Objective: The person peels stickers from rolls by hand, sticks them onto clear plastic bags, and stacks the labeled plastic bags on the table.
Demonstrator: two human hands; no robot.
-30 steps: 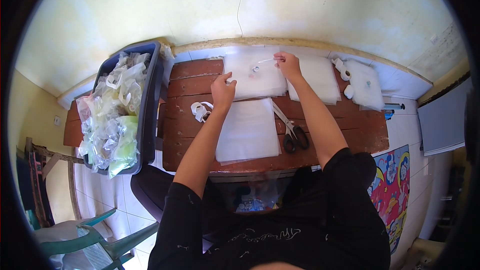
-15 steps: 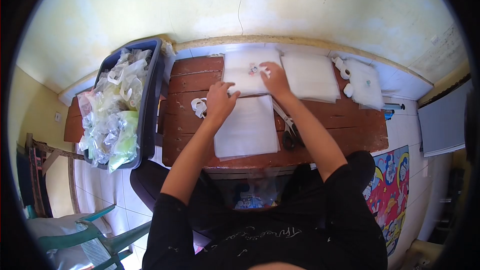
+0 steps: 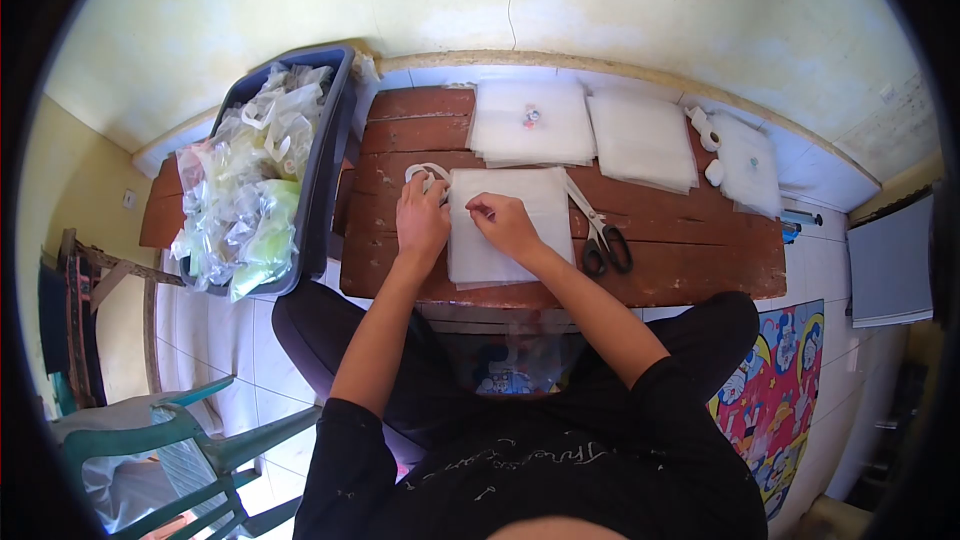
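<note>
My left hand (image 3: 422,218) is at the left edge of the near stack of clear plastic sheets (image 3: 510,258), its fingers bent and apart over a white ribbon-like loop (image 3: 428,172). Above the upper left part of that stack is my right hand (image 3: 503,223), thumb and fingertips pressed together; anything between them is too small to name. Scissors with black handles (image 3: 604,240) lie just right of the stack. Behind it rests another plastic stack (image 3: 532,140) with a small coloured print.
The brown wooden table (image 3: 690,250) also carries a third plastic stack (image 3: 643,140), white rolls (image 3: 707,135) and a fourth stack (image 3: 750,165). A dark bin (image 3: 318,190) full of plastic stands at the left. A green chair (image 3: 200,440) is at the lower left.
Both hands have come back toward me, from the rear printed stack to the near stack and the white loop. My right fingers have closed together. The whole view has shifted slightly.
</note>
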